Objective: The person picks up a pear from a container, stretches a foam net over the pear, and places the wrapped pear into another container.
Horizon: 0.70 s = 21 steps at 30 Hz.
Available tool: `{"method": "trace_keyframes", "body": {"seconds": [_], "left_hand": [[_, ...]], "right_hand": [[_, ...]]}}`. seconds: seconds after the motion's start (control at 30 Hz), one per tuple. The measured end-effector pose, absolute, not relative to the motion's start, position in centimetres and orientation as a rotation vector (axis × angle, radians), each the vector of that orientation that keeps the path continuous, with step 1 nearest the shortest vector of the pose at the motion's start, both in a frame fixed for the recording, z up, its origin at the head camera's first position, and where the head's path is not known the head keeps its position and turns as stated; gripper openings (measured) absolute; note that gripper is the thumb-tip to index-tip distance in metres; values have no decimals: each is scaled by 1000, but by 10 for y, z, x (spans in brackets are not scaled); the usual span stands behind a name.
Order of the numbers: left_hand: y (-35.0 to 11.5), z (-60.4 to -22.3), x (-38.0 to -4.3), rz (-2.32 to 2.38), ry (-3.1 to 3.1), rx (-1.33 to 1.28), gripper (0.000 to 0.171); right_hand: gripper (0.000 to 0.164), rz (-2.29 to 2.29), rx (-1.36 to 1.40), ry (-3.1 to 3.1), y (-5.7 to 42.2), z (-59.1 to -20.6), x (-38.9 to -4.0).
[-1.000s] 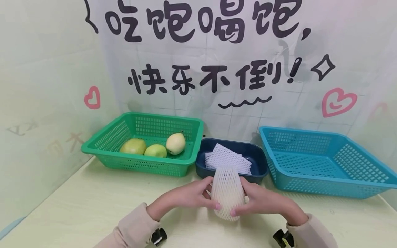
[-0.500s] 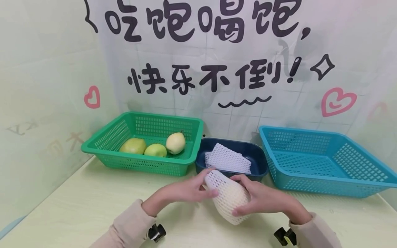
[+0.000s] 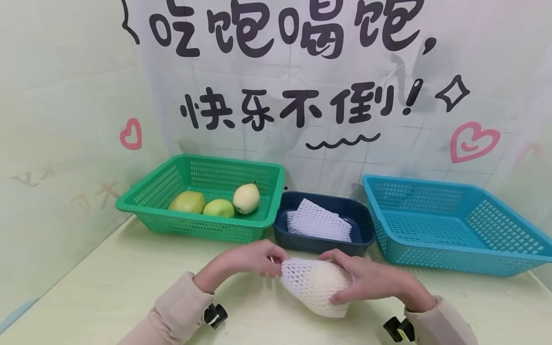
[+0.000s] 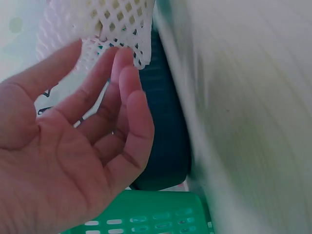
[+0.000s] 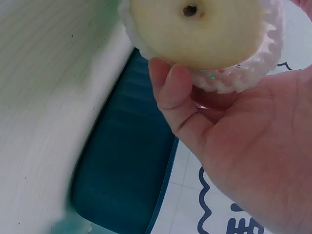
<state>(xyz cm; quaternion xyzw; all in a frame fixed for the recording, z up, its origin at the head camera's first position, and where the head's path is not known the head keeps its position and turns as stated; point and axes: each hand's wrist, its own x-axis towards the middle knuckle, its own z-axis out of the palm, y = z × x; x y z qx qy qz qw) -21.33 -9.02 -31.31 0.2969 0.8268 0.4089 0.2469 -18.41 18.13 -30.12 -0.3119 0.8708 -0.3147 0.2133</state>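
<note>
A pale yellow pear (image 5: 195,39) sits inside a white foam fruit net (image 3: 297,280), held on its side above the table. My right hand (image 3: 373,278) grips the netted pear from the right, thumb at the front and fingers behind. In the right wrist view the pear's bottom, with its dark spot, shows at the net's open mouth. At the net's narrower left end is my left hand (image 3: 254,258). Its fingers (image 4: 131,122) are loosely bent, tips right at the net's edge, and the thumb stands apart from them in the left wrist view.
Behind the hands, a navy tray (image 3: 323,246) holds more flat foam nets (image 3: 319,223). At left a green basket (image 3: 207,227) contains another pear (image 3: 247,198) and two greenish fruits (image 3: 218,209). A blue basket (image 3: 457,258) stands at right, close to the tray.
The netted pear has tipped from upright to lying sideways, its narrow end now pointing left. My left hand has let go of its side and shifted left to that end.
</note>
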Motion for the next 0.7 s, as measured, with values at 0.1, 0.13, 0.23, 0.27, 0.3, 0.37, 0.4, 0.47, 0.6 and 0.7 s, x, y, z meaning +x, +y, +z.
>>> {"method": "trace_keyframes", "body": {"seconds": [0.1, 0.13, 0.23, 0.27, 0.3, 0.37, 0.4, 0.47, 0.6, 0.7], "left_hand": [[-90, -317, -214, 1077, 2193, 857, 22], [-89, -318, -214, 1061, 2186, 865, 21], [-88, -320, -212, 1004, 2204, 877, 18], [-87, -321, -211, 988, 2221, 878, 18], [-86, -322, -211, 972, 2237, 881, 18], [-85, -323, -210, 950, 2269, 887, 17], [-84, -324, -210, 941, 2286, 895, 17], [-84, -325, -209, 918, 2320, 913, 16], [-83, -325, -210, 904, 2340, 920, 14], [-82, -325, -211, 924, 2339, 902, 15]], "right_hand": [[68, -845, -894, 2434, 181, -303, -184], [68, -839, -904, 2440, 181, -304, -184], [69, -837, -930, 2451, 181, -306, -185], [69, -843, -934, 2450, 181, -306, -185], [69, -847, -937, 2451, 181, -306, -185], [68, -856, -919, 2443, 182, -304, -186], [68, -860, -907, 2434, 182, -304, -186], [70, -863, -871, 2412, 181, -302, -185], [77, -840, -856, 2409, 176, -303, -183], [78, -810, -882, 2460, 173, -304, -182]]}}
